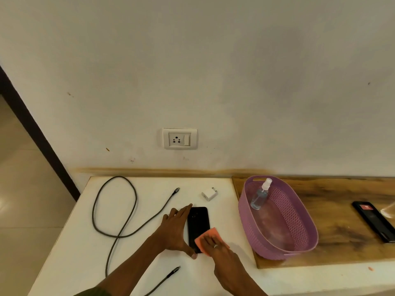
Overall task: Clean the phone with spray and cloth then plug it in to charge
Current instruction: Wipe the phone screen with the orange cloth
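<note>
A black phone lies flat on the white tabletop. My left hand rests along its left edge, fingers stretched out, thumb by the near corner, steadying it. My right hand presses an orange cloth onto the phone's near right corner. A clear spray bottle leans inside the purple basket. A white charger adapter sits just beyond the phone. A dark braided cable loops across the left of the table, one plug near the adapter, the other plug near my left forearm.
A wall socket with switch is on the wall above the table. To the right, a wooden board carries the basket and a second dark phone. The table's left edge drops to a tiled floor.
</note>
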Available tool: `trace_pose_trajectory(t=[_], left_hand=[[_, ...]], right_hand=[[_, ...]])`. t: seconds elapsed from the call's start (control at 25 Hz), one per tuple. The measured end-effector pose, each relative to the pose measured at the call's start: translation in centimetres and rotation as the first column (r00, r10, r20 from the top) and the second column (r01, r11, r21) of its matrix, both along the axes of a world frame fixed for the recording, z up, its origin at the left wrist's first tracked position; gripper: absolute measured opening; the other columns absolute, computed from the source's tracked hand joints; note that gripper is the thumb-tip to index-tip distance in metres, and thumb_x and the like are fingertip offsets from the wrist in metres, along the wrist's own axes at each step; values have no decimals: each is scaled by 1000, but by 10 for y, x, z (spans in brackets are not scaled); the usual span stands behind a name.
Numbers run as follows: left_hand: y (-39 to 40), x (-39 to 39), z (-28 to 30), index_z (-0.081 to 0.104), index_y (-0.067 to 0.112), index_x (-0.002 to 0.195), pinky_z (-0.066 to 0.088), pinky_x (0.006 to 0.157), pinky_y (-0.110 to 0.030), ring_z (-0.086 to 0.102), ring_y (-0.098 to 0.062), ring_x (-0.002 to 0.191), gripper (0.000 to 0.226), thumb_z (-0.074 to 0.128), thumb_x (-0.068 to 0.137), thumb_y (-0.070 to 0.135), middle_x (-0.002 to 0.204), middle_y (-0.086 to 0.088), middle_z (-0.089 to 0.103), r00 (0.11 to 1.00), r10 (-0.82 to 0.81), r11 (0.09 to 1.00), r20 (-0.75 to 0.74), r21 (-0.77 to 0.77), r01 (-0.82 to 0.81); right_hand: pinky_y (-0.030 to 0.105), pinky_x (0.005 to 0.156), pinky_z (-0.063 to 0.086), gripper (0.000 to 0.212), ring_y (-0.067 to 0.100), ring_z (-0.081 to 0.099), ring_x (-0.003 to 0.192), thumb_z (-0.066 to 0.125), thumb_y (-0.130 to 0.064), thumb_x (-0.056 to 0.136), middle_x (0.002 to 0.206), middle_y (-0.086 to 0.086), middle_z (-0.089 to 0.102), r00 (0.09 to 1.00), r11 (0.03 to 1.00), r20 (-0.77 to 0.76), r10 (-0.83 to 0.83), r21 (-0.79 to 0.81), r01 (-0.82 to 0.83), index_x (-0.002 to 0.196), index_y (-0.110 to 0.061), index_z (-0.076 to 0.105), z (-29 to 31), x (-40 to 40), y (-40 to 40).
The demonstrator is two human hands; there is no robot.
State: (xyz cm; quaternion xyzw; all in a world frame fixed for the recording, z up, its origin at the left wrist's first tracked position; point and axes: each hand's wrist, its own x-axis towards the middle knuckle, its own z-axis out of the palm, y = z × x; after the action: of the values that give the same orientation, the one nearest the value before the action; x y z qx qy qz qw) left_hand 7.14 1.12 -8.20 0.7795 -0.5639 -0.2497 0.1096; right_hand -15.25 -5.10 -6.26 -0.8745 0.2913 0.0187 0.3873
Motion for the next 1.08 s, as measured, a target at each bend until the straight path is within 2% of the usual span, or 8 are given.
trace_pose_trajectory(t=[0.16,0.24,0.32,0.48,0.68,0.8,0.92,1.08], left_hand=[[2,1,-3,-30,41,148,28,116,-52,31,-23,136,165,74,29,89,156,8,29,998,13,1000,-60,-27,-14],[3,1,-5,-32,43,146,29,114,-54,33,-23,134,167,73,26,91,155,8,32,997,17,998,-79,-54,-21],[2,2,-7,-32,45,146,29,113,-55,34,-24,134,167,72,24,92,155,9,33,996,20,997,-91,-75,-27],[2,3,-9,-31,46,146,28,113,-58,33,-27,137,167,72,24,93,157,7,31,995,21,996,-102,-86,-30],[0,4,-4,-34,49,143,22,117,-60,23,-31,147,163,76,29,88,163,7,20,994,9,998,-104,-58,-15],[0,2,2,-33,50,144,27,115,-59,29,-28,141,164,79,28,85,160,8,24,995,4,998,-102,-59,-10],[0,2,6,-33,48,144,32,113,-54,32,-25,137,164,80,31,83,159,9,25,995,-9,999,-95,-51,5],[0,2,8,-32,49,144,32,112,-52,35,-22,134,165,81,29,82,157,12,28,994,9,999,-105,-42,-14]], right_hand=[[38,119,27,104,16,22,145,-9,-66,58,156,-6,25,998,989,-61,11,-147,-20,148,-30,30,-2,34,-26],[36,110,41,74,21,47,127,28,-67,84,142,4,46,985,959,-141,-104,-277,62,140,-21,38,-11,56,-36],[35,107,43,57,21,55,116,55,-52,90,132,6,53,967,979,-192,-170,-144,144,133,-17,42,-26,71,-45],[32,105,45,38,18,57,111,53,-44,94,130,6,56,966,959,-157,-206,-229,167,123,-20,48,-45,87,-54],[5,57,44,21,3,58,82,51,-38,97,100,-5,60,971,960,-28,-239,-159,231,109,-21,53,-35,90,-38],[3,68,48,45,7,58,90,40,-37,100,112,3,58,975,957,35,-218,-188,221,131,-4,49,-35,91,-34],[22,101,43,70,34,50,122,32,-48,92,130,18,53,991,958,63,-117,-256,130,138,4,41,-29,95,-30],[39,114,33,49,25,33,137,47,-7,95,147,8,40,994,977,43,-98,-187,105,144,-14,41,-12,92,-20]])
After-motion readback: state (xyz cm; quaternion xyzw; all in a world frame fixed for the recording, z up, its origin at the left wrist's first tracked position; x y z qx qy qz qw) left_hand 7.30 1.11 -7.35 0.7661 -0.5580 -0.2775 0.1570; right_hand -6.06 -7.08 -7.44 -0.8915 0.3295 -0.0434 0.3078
